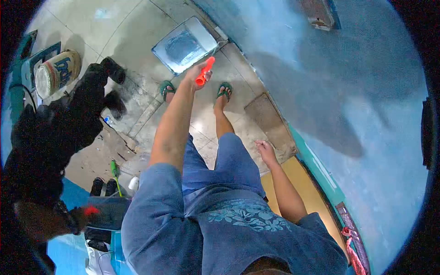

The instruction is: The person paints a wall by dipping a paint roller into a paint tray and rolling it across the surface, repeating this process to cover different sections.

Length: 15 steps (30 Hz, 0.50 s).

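My left hand (198, 76) is closed around the orange handle of a paint roller (206, 71), out in front of me. A thin metal wire leads from the handle towards a whitish roller head by the foot of the wall. Just beyond this hand, a rectangular tray (163, 58) with white-blue paint in it rests on the tiled floor. My right hand (266, 153) hangs beside my right thigh, fingers loosely apart and holding nothing. It is nearest to the wall on the right.
A blue, unevenly painted wall (316, 87) curves along my right. On the left stands another person in dark clothes (59, 123), with a blurred red thing at their hand. Behind them is a paint bucket (59, 73). White boots (98, 259) and a green-handled tool (114, 169) lie lower left.
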Available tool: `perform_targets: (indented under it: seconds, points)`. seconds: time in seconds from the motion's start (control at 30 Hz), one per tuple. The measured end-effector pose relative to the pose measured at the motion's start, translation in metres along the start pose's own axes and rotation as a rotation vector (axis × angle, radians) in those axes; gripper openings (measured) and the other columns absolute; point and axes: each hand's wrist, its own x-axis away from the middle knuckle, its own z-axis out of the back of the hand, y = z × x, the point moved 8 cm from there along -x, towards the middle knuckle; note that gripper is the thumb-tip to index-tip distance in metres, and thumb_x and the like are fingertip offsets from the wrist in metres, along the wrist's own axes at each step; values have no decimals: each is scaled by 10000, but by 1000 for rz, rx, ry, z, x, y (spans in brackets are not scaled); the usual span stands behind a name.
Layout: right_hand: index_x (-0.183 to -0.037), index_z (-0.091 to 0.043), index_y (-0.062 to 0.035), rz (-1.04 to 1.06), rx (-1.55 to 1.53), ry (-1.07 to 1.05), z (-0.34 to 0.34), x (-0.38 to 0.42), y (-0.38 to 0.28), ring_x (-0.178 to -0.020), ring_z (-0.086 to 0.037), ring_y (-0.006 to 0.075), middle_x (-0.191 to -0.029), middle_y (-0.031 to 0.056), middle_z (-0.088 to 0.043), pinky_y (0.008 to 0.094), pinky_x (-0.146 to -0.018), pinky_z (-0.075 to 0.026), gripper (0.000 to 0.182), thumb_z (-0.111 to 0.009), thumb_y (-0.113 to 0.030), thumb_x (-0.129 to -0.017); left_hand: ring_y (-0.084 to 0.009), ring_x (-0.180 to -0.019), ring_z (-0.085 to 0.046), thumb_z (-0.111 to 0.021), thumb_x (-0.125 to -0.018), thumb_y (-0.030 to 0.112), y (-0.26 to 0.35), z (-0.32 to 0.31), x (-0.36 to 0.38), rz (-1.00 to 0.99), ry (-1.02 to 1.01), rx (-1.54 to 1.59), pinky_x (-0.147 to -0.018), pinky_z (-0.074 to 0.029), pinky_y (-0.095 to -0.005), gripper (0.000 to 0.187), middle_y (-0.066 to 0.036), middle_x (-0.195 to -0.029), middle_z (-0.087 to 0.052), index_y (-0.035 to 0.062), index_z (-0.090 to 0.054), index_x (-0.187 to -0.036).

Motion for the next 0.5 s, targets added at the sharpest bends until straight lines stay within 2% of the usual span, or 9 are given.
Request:
perform_targets:
  seconds: [0.07,0.13,0.17,0.2,0.27,0.33,0.4,0.5]
  points:
    - [-1072,-604,-43,2,14,5,0,4,3,-792,-530,97,-919,24,-603,234,-720,-439,224,-503,-171,-919,-78,-448,-442,-455,-943,257,-5,8,7,-54,64,-40,-366,-385,-177,226,-62,-696,-491,40,-468,-1002]
    - [-1065,-607,-47,17,27,10,1,0,3,-773,-524,92,-889,18,-597,229,-702,-436,218,-504,-169,-918,-69,-452,-444,-462,-941,266,-11,5,18,-45,-5,-24,-371,-381,-164,236,-55,-702,-490,48,-470,-1029]
    - [-1038,-625,-45,25,40,26,2,0,4,-789,-556,129,-894,50,-617,259,-727,-452,212,-516,-162,-898,-60,-458,-450,-486,-930,290,-17,9,26,-48,13,-37,-371,-377,-154,294,-47,-702,-488,72,-482,-1128]
    - [-1011,-643,-44,33,52,40,3,0,5,-805,-588,167,-899,83,-637,289,-751,-468,207,-529,-156,-879,-60,-458,-450,-486,-930,290,-24,5,44,-50,15,-37,-371,-377,-154,294,-47,-702,-488,72,-482,-1128]
    - [-1009,-643,-42,17,38,37,4,5,-2,-807,-586,164,-904,83,-636,289,-752,-466,205,-531,-150,-876,-61,-457,-448,-510,-915,329,-33,-10,94,-177,45,-232,-363,-374,-165,400,-44,-722,-500,114,-464,-1249]
    - [-1007,-643,-39,9,18,32,2,4,-3,-809,-584,162,-908,84,-636,289,-753,-465,203,-534,-144,-873,-73,-445,-445,-536,-896,368,-63,-16,150,-114,5,-205,-349,-361,-187,492,-38,-729,-510,166,-425,-1331]
    - [-1006,-642,-33,-2,-22,13,1,1,9,-812,-580,155,-908,85,-636,286,-756,-462,202,-541,-141,-868,-79,-421,-433,-526,-907,362,-90,-49,227,-164,-55,-233,-335,-339,-193,506,-41,-725,-518,187,-394,-1362]
    - [-1002,-642,-29,10,44,14,3,2,1,-817,-578,146,-895,87,-638,283,-756,-459,200,-547,-135,-862,-77,-393,-406,-495,-927,340,-116,-84,314,-118,13,-277,-330,-324,-193,518,-49,-697,-508,199,-340,-1401]
